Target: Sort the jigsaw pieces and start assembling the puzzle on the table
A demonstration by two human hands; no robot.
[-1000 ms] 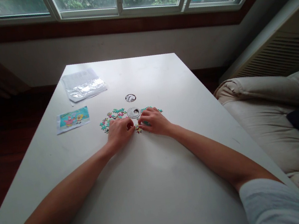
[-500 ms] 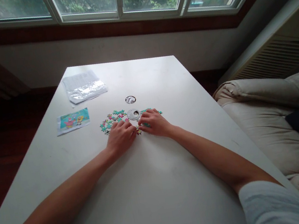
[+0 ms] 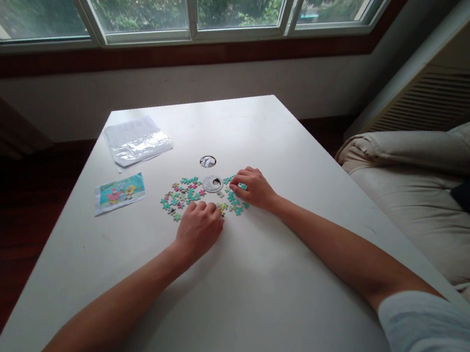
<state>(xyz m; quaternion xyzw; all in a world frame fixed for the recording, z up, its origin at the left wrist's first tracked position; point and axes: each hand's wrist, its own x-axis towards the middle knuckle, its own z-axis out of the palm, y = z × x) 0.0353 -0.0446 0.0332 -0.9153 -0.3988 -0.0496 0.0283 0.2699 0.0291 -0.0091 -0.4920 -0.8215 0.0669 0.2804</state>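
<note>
Small jigsaw puzzle pieces point(image 3: 181, 193), mostly green with some pink and yellow, lie loose on the white table point(image 3: 256, 293). My left hand point(image 3: 200, 227) rests at their near edge, fingers curled together and tips turned down. Whatever it may hold is hidden beneath the fingers. Over the right-hand group of green puzzle pieces point(image 3: 235, 203) is my right hand point(image 3: 254, 188), thumb and forefinger bowed with a gap between them; I see nothing held there. Between the two groups sits a round, silvery grommet cover point(image 3: 212, 184) with a small opening.
A round hole point(image 3: 207, 161) is in the table beyond the cover. To the left lies a cartoon picture sheet point(image 3: 120, 192); behind it are papers with a clear plastic bag point(image 3: 138, 141). A beige sofa point(image 3: 415, 168) stands along the right side.
My right hand has moved right, away from my left hand, uncovering more green and yellow pieces between them. The left hand has shifted slightly nearer to me. The view has tilted a little.
</note>
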